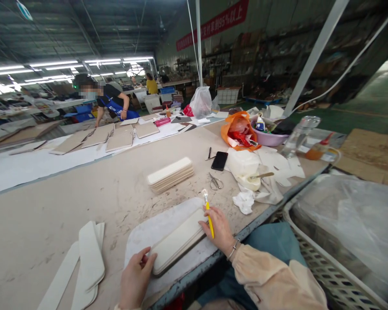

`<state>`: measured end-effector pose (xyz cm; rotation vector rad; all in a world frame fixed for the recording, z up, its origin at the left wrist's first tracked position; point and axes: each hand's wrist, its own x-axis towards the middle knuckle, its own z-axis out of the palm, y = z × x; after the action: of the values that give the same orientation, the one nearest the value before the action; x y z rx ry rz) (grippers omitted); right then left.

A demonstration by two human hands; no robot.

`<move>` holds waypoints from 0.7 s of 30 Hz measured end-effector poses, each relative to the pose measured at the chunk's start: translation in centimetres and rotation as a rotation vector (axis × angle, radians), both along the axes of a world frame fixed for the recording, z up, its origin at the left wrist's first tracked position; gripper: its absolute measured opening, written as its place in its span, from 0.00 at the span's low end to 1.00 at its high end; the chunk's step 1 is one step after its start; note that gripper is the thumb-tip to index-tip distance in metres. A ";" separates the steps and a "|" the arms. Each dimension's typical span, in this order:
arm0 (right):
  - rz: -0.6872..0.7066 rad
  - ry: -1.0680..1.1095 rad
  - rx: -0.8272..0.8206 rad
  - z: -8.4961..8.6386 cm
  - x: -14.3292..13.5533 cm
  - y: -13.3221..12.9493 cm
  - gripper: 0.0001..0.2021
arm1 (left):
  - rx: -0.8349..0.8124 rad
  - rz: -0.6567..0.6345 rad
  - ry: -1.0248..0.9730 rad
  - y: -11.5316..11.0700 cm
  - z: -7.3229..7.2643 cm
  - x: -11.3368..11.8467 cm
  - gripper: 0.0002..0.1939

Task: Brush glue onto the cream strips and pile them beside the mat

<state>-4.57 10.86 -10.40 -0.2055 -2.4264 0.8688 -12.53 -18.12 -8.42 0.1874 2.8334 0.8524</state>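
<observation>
On the desk (84,185), stiff-looking, probably light strips (176,241) suit end grips, my left fingers (143,254) parted there, right fingers (216,212) clamped on a paintbrush (211,226).

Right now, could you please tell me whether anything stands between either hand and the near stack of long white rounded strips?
Nothing visible does. The left hand is at one end of the stack, the right hand at the other, holding a yellow-handled brush that leaves its thumb's way clear.
</observation>
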 end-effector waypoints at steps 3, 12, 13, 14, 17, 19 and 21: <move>-0.018 -0.020 -0.060 -0.3 -0.3 0.1 0.11 | 0.027 -0.007 0.009 0.0 -0.1 0.0 0.27; 0.001 -0.036 -0.228 -0.7 -0.8 0.9 0.11 | 0.079 0.048 0.057 0.4 -0.1 0.4 0.23; 0.008 -0.015 -0.236 -0.7 -0.7 0.9 0.10 | 0.088 0.062 0.048 0.5 0.1 0.6 0.22; 0.013 0.006 -0.247 -0.7 -0.7 0.9 0.10 | 0.104 0.076 0.037 0.6 0.3 0.7 0.21; 0.019 0.052 -0.304 -0.6 -0.5 0.8 0.09 | 0.217 0.108 0.001 1.0 1.1 1.2 0.19; 0.015 0.078 -0.363 -0.4 -0.5 0.7 0.08 | 0.342 0.146 -0.024 1.1 1.8 1.5 0.20; 0.019 0.107 -0.442 0.0 -0.5 0.6 0.09 | 0.470 0.197 -0.058 1.2 2.6 1.9 0.20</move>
<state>-5.11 11.50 -10.39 -0.2898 -2.1132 1.3815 -10.67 -16.96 -5.79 -0.0587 2.5812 1.5306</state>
